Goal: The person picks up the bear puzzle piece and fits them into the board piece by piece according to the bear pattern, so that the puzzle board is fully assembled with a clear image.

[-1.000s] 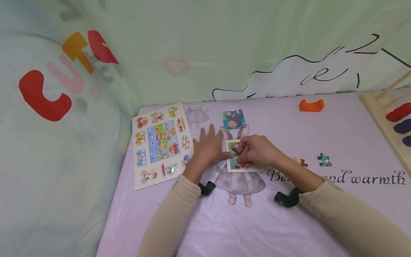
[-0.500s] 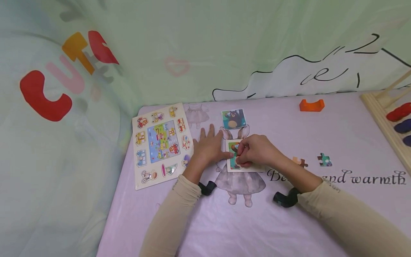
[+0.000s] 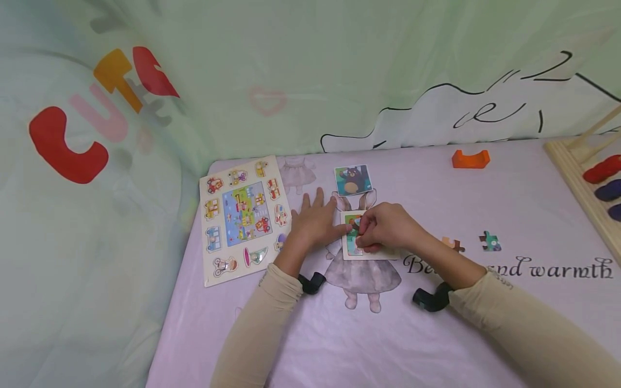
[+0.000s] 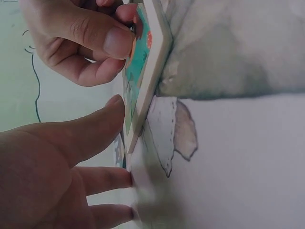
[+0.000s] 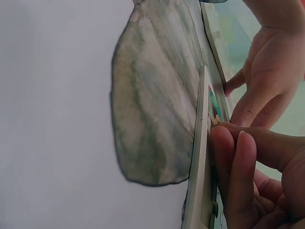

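Observation:
A small puzzle board (image 3: 373, 257) with a pale raised rim lies on the printed cloth, partly filled with green and orange picture pieces. My right hand (image 3: 390, 226) is over its right half, thumb and fingertips pinching a small puzzle piece (image 5: 218, 119) down at the board; most of the piece is hidden by the fingers. On the left, my left hand (image 3: 314, 223) has its fingers spread on the cloth, with the thumb (image 4: 112, 112) reaching over the board's left edge. Just beyond the board lies a bear picture card (image 3: 353, 180).
Two loose puzzle pieces lie to the right, a teal one (image 3: 491, 242) and a tan one (image 3: 456, 246) partly behind the right forearm. A vehicle peg board (image 3: 208, 272) is at the left, an orange block (image 3: 471, 163) at the back, a wooden bead frame (image 3: 577, 186) far right.
The left thumb has slid slightly up along the board's left side, away from the body. My right hand stays at nearly the same spot, still pinching the piece.

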A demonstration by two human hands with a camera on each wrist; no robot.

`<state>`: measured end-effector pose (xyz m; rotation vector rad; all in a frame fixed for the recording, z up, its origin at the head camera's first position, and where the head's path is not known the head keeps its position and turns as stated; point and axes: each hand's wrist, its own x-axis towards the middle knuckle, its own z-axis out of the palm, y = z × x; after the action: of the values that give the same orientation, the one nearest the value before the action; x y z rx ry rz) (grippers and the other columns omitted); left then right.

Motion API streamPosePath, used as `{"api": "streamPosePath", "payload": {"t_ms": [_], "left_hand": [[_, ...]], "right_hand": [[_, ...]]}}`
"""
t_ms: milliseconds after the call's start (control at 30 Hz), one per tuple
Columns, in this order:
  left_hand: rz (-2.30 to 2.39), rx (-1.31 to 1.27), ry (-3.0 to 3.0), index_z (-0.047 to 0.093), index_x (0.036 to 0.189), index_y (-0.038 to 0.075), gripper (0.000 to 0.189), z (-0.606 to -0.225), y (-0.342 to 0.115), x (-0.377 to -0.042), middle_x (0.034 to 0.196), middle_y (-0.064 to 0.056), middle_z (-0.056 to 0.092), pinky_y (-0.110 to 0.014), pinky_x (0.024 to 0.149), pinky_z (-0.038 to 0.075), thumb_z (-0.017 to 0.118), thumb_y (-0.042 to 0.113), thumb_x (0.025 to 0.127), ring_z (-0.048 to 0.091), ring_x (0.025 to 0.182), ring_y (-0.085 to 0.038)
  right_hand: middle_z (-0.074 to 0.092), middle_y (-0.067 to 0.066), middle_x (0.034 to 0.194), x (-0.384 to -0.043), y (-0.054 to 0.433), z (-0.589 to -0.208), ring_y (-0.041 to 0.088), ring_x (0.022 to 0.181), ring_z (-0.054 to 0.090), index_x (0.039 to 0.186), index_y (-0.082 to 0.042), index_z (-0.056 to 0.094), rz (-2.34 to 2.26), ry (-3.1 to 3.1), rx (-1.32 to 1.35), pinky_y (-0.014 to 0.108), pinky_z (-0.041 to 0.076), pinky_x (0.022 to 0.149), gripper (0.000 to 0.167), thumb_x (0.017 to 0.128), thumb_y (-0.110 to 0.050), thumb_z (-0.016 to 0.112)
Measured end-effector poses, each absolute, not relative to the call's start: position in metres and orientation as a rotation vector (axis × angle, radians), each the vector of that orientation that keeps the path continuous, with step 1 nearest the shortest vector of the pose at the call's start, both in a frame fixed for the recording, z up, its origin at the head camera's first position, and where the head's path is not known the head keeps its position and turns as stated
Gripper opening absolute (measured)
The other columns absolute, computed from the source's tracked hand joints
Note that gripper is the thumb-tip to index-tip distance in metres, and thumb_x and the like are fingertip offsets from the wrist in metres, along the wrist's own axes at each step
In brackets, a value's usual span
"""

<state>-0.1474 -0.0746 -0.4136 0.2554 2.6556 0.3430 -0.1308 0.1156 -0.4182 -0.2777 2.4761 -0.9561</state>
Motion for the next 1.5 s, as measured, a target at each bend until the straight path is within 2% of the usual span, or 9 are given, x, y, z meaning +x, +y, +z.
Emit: {"api": "streamPosePath", "payload": {"t_ms": [200,400,500,767,1000,1500], "left_hand": [[0.314,0.293,2.628,0.029,0.162,0.019,0.089,-0.409,-0.077,-0.149,0.173,-0.012,0.008,-0.070,0.119,0.020,0.062,0.064,0.093,0.005,0.159,-0.041],[0.278,0.321,2.617,0.027,0.163,0.020,0.108,-0.409,-0.079,-0.149,0.173,-0.013,0.006,-0.069,0.119,0.022,0.076,0.067,0.079,0.006,0.158,-0.042],[0.279,0.319,2.618,0.027,0.163,0.020,0.111,-0.410,-0.078,-0.149,0.173,-0.013,0.006,-0.069,0.119,0.022,0.081,0.065,0.076,0.006,0.158,-0.042],[0.272,0.314,2.623,0.027,0.163,0.021,0.112,-0.411,-0.076,-0.149,0.173,-0.013,0.005,-0.070,0.118,0.022,0.082,0.063,0.075,0.006,0.158,-0.042],[0.273,0.313,2.625,0.027,0.163,0.020,0.112,-0.410,-0.075,-0.149,0.173,-0.014,0.005,-0.069,0.119,0.022,0.082,0.063,0.075,0.006,0.158,-0.043],[0.269,0.277,2.624,0.026,0.163,0.021,0.113,-0.408,-0.075,-0.148,0.173,-0.012,0.005,-0.069,0.119,0.022,0.083,0.061,0.075,0.005,0.158,-0.042]], "right_hand": [[0.067,-0.002,0.062,-0.132,0.115,-0.419,0.016,0.068,0.061,0.081,-0.012,0.071,-0.950,2.476,-0.271,0.031,0.041,0.063,0.019,0.078,-0.022,0.087],[0.068,-0.001,0.062,-0.132,0.115,-0.418,0.014,0.064,0.062,0.083,-0.011,0.072,-0.959,2.453,-0.252,0.030,0.042,0.062,0.019,0.078,-0.022,0.087],[0.068,-0.001,0.062,-0.132,0.115,-0.418,0.013,0.061,0.063,0.084,-0.010,0.072,-0.960,2.440,-0.233,0.030,0.043,0.063,0.020,0.079,-0.022,0.087],[0.069,-0.001,0.062,-0.133,0.118,-0.417,0.012,0.058,0.065,0.084,-0.010,0.071,-0.961,2.420,-0.234,0.031,0.042,0.065,0.020,0.080,-0.023,0.086],[0.068,0.000,0.062,-0.140,0.122,-0.417,0.013,0.056,0.064,0.084,-0.010,0.069,-0.977,2.429,-0.235,0.028,0.043,0.059,0.021,0.083,-0.025,0.084],[0.066,0.002,0.063,-0.144,0.118,-0.419,0.013,0.056,0.063,0.085,-0.010,0.066,-0.935,2.362,-0.202,0.025,0.043,0.056,0.024,0.084,-0.025,0.085]]}}
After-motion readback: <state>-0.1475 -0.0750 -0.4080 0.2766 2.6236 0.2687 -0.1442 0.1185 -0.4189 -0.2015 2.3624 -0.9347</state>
